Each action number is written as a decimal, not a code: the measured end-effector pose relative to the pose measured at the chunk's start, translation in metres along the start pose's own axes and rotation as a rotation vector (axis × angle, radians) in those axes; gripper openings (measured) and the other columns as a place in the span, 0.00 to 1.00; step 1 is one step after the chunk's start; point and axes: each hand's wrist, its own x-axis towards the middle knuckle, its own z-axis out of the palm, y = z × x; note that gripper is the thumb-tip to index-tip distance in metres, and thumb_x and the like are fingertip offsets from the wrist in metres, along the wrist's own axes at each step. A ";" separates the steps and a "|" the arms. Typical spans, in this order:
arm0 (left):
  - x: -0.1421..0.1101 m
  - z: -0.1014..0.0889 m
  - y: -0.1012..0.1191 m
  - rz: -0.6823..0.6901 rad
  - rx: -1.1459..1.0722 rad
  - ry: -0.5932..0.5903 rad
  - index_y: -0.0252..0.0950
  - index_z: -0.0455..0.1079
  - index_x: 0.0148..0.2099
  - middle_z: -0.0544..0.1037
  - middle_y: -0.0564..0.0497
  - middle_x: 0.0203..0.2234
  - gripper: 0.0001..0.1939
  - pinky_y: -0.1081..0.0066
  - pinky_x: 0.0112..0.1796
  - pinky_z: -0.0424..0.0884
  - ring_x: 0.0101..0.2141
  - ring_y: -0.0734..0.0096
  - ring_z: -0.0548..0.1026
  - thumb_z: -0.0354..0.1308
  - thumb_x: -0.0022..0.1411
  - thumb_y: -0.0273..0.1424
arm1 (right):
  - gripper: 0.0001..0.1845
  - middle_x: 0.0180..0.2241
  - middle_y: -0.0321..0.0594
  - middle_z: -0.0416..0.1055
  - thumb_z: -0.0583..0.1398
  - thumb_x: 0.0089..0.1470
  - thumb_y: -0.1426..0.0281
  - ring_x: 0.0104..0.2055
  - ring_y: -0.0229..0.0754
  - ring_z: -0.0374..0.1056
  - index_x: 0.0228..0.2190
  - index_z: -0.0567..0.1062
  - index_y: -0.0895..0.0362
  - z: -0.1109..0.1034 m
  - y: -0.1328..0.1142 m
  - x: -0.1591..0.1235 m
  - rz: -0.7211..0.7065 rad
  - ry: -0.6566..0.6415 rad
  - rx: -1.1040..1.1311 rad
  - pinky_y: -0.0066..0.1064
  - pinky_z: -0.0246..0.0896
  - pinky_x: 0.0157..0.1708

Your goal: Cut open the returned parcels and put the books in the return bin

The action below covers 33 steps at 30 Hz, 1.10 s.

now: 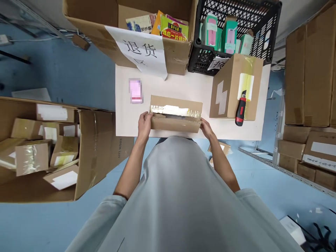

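Both forearms (132, 168) slant inward to the near edge of the worktop (189, 87). The left hand (144, 124) and right hand (206, 128) are part-closed on opposite ends of a narrow cardboard carton (175, 124); the right fingertips are partly hidden, so how firmly they grip cannot be told. The carton lies directly between the 2 hands, long axis running left to right, neither hand clearly nearer, a shiny tape strip along its length. Beyond it, to the left, lies a pixelated pink item (135, 91); to the right, a red-and-black utility knife (240, 111) rests on a taller carton (225, 91). Farther back stand an open cardboard box (175, 56) of books (174, 29) and a black plastic crate (267, 57)
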 end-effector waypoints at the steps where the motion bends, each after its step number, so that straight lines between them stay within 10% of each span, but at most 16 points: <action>1: -0.004 0.000 -0.001 -0.001 -0.004 -0.006 0.37 0.74 0.65 0.78 0.39 0.67 0.29 0.56 0.71 0.66 0.70 0.46 0.71 0.64 0.68 0.46 | 0.35 0.63 0.47 0.82 0.64 0.58 0.46 0.64 0.49 0.77 0.59 0.81 0.52 -0.003 0.003 0.001 0.015 0.024 0.046 0.50 0.71 0.68; 6: -0.022 -0.014 -0.004 0.012 -0.005 0.003 0.38 0.73 0.60 0.77 0.40 0.65 0.30 0.59 0.69 0.67 0.69 0.49 0.71 0.65 0.68 0.53 | 0.42 0.62 0.52 0.80 0.70 0.58 0.42 0.65 0.53 0.76 0.64 0.77 0.53 -0.016 -0.002 -0.002 -0.115 0.141 -0.021 0.50 0.72 0.68; 12: -0.029 -0.023 -0.004 -0.034 -0.045 0.010 0.38 0.72 0.57 0.77 0.41 0.64 0.27 0.56 0.71 0.65 0.68 0.52 0.72 0.68 0.65 0.50 | 0.43 0.67 0.55 0.72 0.65 0.69 0.45 0.64 0.58 0.75 0.75 0.68 0.50 -0.011 -0.034 -0.001 -0.389 0.153 -0.630 0.53 0.77 0.63; 19: -0.040 -0.043 0.002 -0.066 0.005 -0.078 0.39 0.73 0.62 0.74 0.38 0.70 0.31 0.51 0.71 0.69 0.71 0.47 0.72 0.73 0.60 0.44 | 0.24 0.73 0.55 0.68 0.52 0.80 0.58 0.66 0.57 0.74 0.63 0.80 0.54 -0.018 -0.064 0.021 -0.532 0.045 -0.993 0.50 0.76 0.63; 26: -0.041 -0.047 -0.006 -0.176 -0.161 -0.188 0.37 0.72 0.66 0.74 0.32 0.69 0.38 0.50 0.65 0.78 0.64 0.47 0.79 0.77 0.57 0.40 | 0.38 0.79 0.59 0.59 0.64 0.72 0.54 0.75 0.67 0.65 0.74 0.68 0.56 -0.026 -0.087 0.047 -0.592 -0.135 -1.225 0.62 0.70 0.70; 33: -0.030 -0.049 -0.035 -0.007 -0.216 -0.197 0.43 0.68 0.75 0.70 0.33 0.73 0.53 0.49 0.62 0.78 0.63 0.47 0.78 0.76 0.47 0.30 | 0.38 0.81 0.68 0.53 0.47 0.80 0.56 0.75 0.71 0.64 0.77 0.62 0.68 -0.029 -0.101 0.065 -0.602 -0.241 -1.393 0.65 0.68 0.70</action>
